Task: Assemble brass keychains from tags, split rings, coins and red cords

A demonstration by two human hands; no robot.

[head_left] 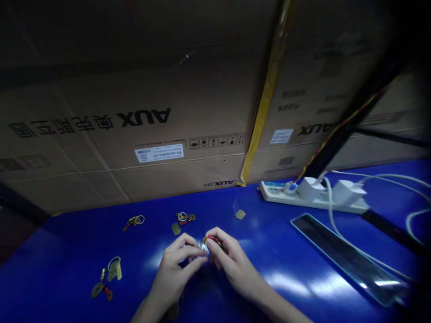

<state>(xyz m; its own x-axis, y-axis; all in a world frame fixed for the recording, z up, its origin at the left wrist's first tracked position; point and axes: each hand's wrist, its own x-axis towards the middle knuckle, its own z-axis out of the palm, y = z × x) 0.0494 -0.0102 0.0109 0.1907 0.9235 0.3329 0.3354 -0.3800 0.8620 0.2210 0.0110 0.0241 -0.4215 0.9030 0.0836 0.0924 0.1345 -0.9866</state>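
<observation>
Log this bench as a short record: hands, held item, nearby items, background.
Left hand: holds a metal piece
Right hand: holds the same piece, with something red at its fingertips
Nearby: brass charms with rings, loose brass tags
Surface: blue bench
Right side: power strip, white plugs, dark glass panel
Background: AUX cartons
</observation>
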